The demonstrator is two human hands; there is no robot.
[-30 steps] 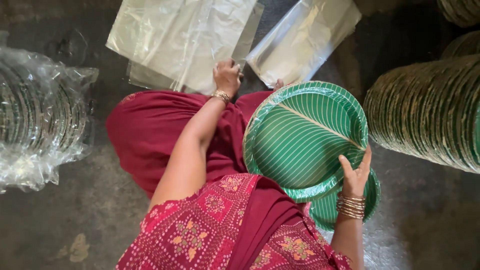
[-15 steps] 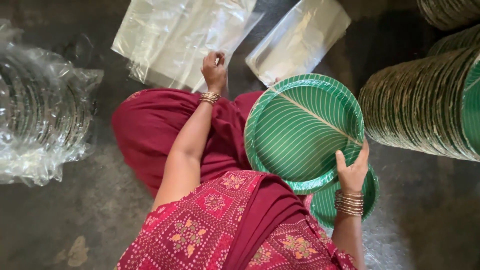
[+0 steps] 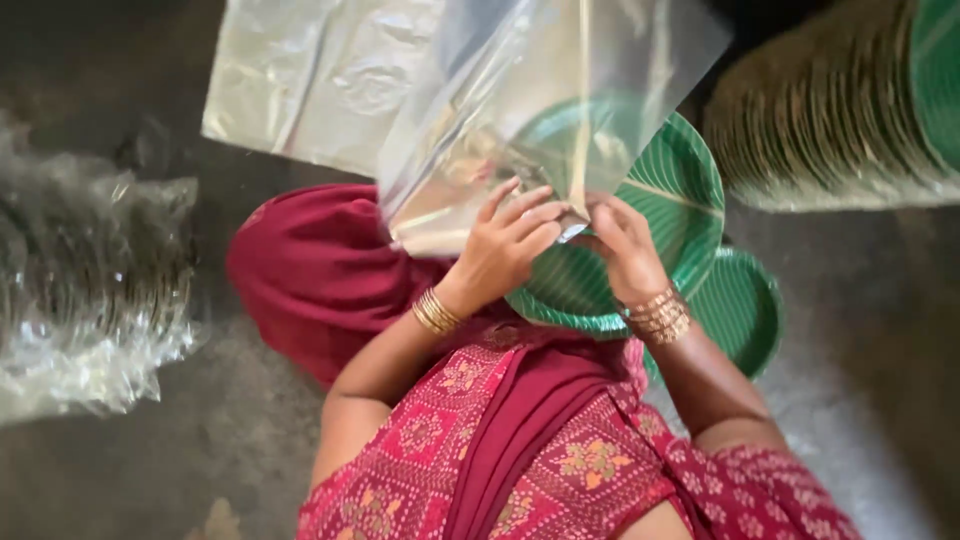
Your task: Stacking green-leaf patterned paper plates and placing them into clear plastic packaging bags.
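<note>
A clear plastic bag (image 3: 540, 110) is held up in front of me over a stack of green leaf-patterned paper plates (image 3: 668, 200) resting on my lap. My left hand (image 3: 505, 240) pinches the bag's lower edge with its fingers. My right hand (image 3: 625, 245) grips the same edge just beside it, the fingertips of both hands almost touching. Part of the plate stack shows through the bag. A second green plate stack (image 3: 740, 310) lies lower, behind my right wrist.
A pile of flat clear bags (image 3: 320, 80) lies on the floor ahead. A bagged bundle of plates (image 3: 90, 290) sits at the left. A long sideways stack of green plates (image 3: 840, 110) fills the upper right. The floor (image 3: 880, 330) is dark concrete.
My left hand lifted a bag from the pile and brought it over the plates. My right hand left the plate rim and took the bag's edge too.
</note>
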